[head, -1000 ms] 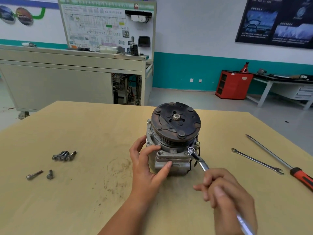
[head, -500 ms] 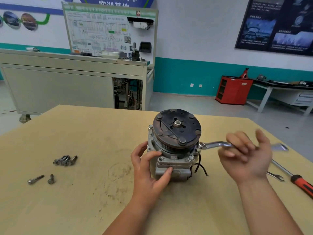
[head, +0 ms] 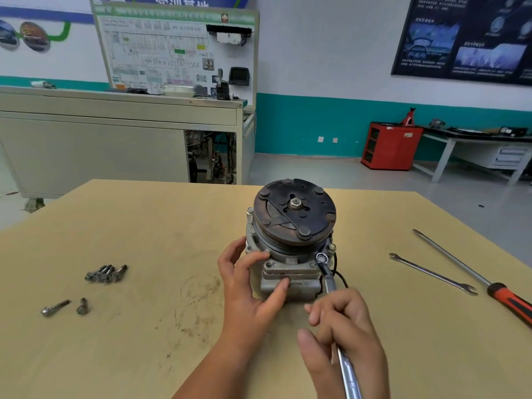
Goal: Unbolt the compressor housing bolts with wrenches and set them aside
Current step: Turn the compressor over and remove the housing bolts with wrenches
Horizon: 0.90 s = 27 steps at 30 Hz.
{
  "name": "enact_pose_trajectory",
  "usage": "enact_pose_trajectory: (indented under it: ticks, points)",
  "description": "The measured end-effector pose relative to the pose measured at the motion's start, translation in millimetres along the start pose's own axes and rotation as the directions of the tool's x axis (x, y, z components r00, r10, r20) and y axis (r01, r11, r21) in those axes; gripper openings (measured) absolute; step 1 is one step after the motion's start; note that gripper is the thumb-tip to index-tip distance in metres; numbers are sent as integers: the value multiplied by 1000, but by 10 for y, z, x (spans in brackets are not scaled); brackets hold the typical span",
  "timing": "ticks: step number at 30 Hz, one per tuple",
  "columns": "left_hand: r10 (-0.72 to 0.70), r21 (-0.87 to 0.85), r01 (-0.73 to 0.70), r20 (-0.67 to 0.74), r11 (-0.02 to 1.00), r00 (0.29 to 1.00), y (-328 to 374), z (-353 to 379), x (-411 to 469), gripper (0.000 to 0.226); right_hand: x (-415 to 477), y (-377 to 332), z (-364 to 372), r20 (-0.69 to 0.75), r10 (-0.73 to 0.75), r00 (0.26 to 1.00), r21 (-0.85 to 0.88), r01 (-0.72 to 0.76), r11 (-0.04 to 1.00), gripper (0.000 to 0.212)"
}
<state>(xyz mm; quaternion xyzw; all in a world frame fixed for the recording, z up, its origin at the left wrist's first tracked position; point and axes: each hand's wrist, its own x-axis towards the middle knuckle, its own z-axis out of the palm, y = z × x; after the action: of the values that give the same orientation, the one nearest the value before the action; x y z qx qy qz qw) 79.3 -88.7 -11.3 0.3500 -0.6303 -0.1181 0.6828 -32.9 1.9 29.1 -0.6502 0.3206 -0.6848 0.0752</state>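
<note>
Standing upright near the middle of the counter (head: 149, 226), the compressor (head: 288, 280) shows its dark clutch plate (head: 295, 211) tilted up toward the far edge. The left grip (head: 253, 286) clasps the housing's left side, with fingers over the top and the thumb pressed on the near face. A ring wrench (head: 326, 276) has its ring end seated over a bolt head at the housing's near right corner. Its shank slants down toward the near edge through the right grip (head: 342, 332), whose fingers curl around it. A thin black wire (head: 341, 279) loops just beside the wrench. Toward the left edge lies a cluster of bolts (head: 106, 273) touching side by side, and nearer the near edge two single bolts (head: 55, 308) lie slightly apart. Toward the right edge lie an open-end wrench (head: 431, 273) and a long screwdriver (head: 472, 272) with a red and black handle, roughly parallel and not touching.
</note>
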Motion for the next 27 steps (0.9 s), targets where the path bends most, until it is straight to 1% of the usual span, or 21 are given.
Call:
enact_pose_trajectory:
  ticks: [3, 5, 6, 8, 9, 10, 11, 12, 13, 14, 16, 17, 18, 19, 20, 21, 22, 23, 24, 25, 27]
  points:
    - [1, -3, -1, -9, 1000, 1000, -4, 8, 3, 50, -25, -25, 14, 16, 48, 999, -106, -46, 993, 33]
    - [-11, 0, 11, -7, 1000, 1000, -5, 6, -1, 47, -3, -65, 27, 34, 74, 997, -124, -69, 990, 34]
    - [-16, 1, 16, -3, 1000, 1000, -2, 5, -3, 47, 21, -87, 13, 39, 94, 995, -86, -91, 992, 32]
    - [-30, 7, 30, 11, 1000, 999, 14, 2, 5, 50, 131, -95, -95, 25, 188, 982, 112, -190, 975, 24]
    - [-40, 10, 40, 20, 999, 999, 22, 2, 14, 51, 228, -43, -198, 42, 259, 965, 251, -261, 932, 25]
    - [-47, 14, 47, 28, 999, 999, 27, 2, 20, 53, 335, 39, -324, 112, 299, 948, 418, -318, 851, 29]
    - [-48, 20, 48, 32, 999, 998, 27, 2, 24, 53, 461, 144, -444, 242, 308, 920, 609, -391, 690, 34]
    - [-48, 23, 47, 34, 999, 998, 25, -1, 25, 54, 593, 261, -560, 395, 284, 874, 757, -485, 439, 38]
    - [-47, 23, 47, 36, 999, 998, 26, -4, 27, 54, 731, 397, -643, 486, 269, 831, 800, -547, 245, 35]
    - [-45, 21, 45, 38, 999, 998, 26, -11, 29, 54, 869, 525, -693, 555, 294, 778, 783, -608, 131, 32]
    - [-34, 22, 33, 40, 999, 999, 23, -16, 38, 53, 1148, 714, -642, 652, 394, 648, 664, -739, 115, 43]
    - [-28, 26, 27, 39, 999, 999, 24, -18, 41, 53, 1271, 763, -576, 651, 443, 617, 603, -774, 192, 49]
    - [-24, 27, 23, 39, 999, 999, 27, -20, 44, 52, 1357, 794, -518, 661, 456, 596, 554, -798, 239, 52]
    - [-21, 26, 20, 40, 999, 999, 30, -22, 45, 53, 1417, 834, -476, 673, 462, 578, 531, -812, 242, 52]
    - [-21, 26, 20, 42, 999, 999, 29, -20, 44, 53, 1446, 865, -463, 700, 443, 560, 532, -823, 199, 48]
    - [-24, 29, 23, 44, 999, 999, 26, -18, 40, 54, 1436, 886, -476, 741, 386, 549, 556, -825, 104, 44]
    - [-29, 31, 27, 43, 999, 999, 20, -18, 33, 54, 1383, 886, -521, 776, 292, 559, 596, -802, -47, 42]
    - [-31, 28, 30, 41, 999, 999, 16, -16, 32, 54, 1295, 861, -579, 771, 211, 601, 635, -750, -184, 41]
    - [-31, 25, 30, 39, 999, 999, 13, -15, 31, 54, 1181, 809, -640, 723, 180, 667, 689, -682, -245, 40]
    - [-29, 23, 28, 38, 999, 999, 12, -13, 33, 54, 1053, 752, -690, 665, 159, 730, 741, -616, -268, 38]
    - [-24, 27, 23, 37, 999, 999, 11, -12, 34, 54, 759, 609, -703, 539, 109, 835, 831, -507, -229, 33]
